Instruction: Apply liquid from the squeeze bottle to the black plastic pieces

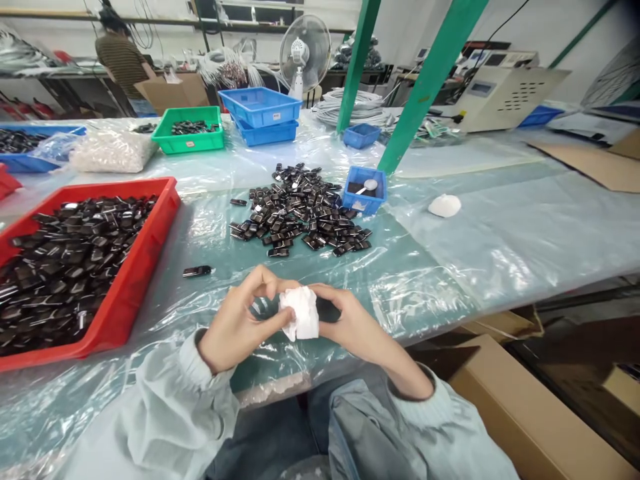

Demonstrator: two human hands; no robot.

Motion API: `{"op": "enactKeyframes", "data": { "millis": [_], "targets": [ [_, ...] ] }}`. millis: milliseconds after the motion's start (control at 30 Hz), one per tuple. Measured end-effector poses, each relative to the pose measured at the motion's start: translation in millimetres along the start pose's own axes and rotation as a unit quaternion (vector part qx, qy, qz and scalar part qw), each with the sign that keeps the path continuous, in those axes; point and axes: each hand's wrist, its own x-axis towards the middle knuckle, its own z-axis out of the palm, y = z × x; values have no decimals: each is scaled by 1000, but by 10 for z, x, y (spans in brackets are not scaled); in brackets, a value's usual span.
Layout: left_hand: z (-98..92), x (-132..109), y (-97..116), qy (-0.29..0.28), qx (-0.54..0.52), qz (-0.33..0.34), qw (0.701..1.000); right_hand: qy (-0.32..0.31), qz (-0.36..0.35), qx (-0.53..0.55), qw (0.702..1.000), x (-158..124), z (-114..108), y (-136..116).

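One white cloth (300,313) was pinched by the left hand (240,327); one dark part (327,310), largely hidden, was gripped by the right hand (350,327).

Mostly hidden between left hand (240,323), right hand (350,327) and white cloth (301,313): small black piece (327,310), shape unreadable. Cropped at the left edge: red tray (137,280). Too small to identify, far behind: pile's individual black parts (300,210).

Head camera, looking forward and down, close over table (500,227) edge
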Motion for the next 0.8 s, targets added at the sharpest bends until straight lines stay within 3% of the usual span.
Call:
{"op": "enactKeyframes", "data": {
  "millis": [67, 200, 267, 633, 800],
  "targets": [
    [15, -8, -1, 3, 2, 2, 1000, 7, 2, 9, 1000, -23, 39, 21],
    [39, -23, 6, 17, 1, 1, 1000, 94, 9, 13, 995, -61, 174, 58],
    [44, -25, 11, 18, 3, -6, 1000, 110, 11, 14, 994, -62, 200, 51],
    [35, 18, 56, -27, -45, -20, 998, 2, 14, 15, 1000, -28, -47, -49],
    [48, -4, 45, -14, -28, -21, 999, 52, 29, 50, 997, -78, 87, -14]
  ]
}}
